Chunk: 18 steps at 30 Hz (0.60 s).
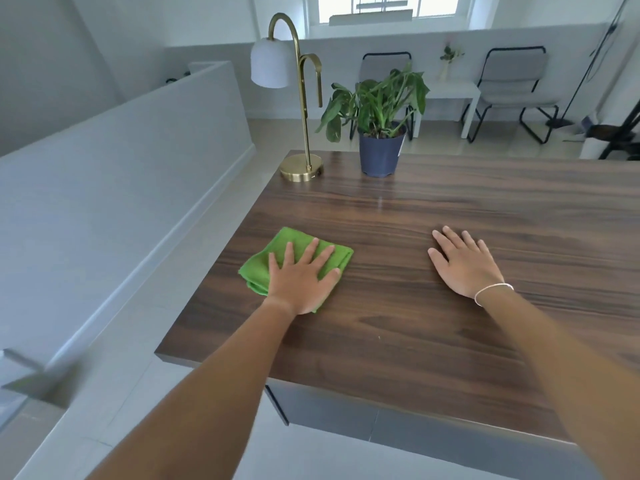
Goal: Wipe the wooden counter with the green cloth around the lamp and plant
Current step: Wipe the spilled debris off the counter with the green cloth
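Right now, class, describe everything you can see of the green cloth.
The green cloth is bright green and looks like soft microfibre, folded into a rough square with layered edges showing at its near-left corner. It lies flat on the wooden counter near the left edge, well short of the lamp and plant. The left hand presses on it, fingers spread straight.

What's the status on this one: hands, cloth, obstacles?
Left hand flat on green cloth. Right hand flat on counter. Lamp, plant ahead.
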Motion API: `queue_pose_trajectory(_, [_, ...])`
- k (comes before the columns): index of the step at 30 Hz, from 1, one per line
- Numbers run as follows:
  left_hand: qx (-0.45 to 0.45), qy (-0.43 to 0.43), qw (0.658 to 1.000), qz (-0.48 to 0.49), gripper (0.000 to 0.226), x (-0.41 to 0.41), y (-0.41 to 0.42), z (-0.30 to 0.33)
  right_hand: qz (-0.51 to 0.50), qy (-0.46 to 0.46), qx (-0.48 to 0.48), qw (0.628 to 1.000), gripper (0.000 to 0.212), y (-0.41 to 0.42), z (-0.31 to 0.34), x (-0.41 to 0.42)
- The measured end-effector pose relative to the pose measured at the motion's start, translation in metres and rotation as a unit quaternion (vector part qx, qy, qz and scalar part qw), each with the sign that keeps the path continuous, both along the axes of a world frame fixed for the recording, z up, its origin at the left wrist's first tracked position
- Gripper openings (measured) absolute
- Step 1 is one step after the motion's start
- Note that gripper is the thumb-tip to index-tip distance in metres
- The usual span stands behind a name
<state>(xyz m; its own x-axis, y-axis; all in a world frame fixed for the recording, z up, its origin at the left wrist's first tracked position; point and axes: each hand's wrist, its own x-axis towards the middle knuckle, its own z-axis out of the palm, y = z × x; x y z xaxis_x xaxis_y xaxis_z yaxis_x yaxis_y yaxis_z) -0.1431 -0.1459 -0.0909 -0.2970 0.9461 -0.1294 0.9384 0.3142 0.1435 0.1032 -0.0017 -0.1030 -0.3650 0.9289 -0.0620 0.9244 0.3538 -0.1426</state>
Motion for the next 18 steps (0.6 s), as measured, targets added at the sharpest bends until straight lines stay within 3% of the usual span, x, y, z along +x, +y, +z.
queue_pose_trajectory(5, [0.003, 0.016, 0.997, 0.074, 0.058, -0.04, -0.062, 0.0, 0.002, 0.004, -0.003, 1.0, 0.055, -0.001, 0.001, 0.0])
queue_pose_trajectory(11, [0.009, 0.032, 0.995, 0.096, 0.08, -0.011, -0.132, -0.002, 0.0, 0.006, -0.011, 1.0, 0.056, -0.003, 0.003, -0.001])
queue_pose_trajectory(18, [0.02, 0.049, 0.998, 0.038, 0.079, 0.048, -0.104, -0.004, 0.002, 0.008, -0.011, 1.0, 0.056, -0.003, 0.003, -0.001])
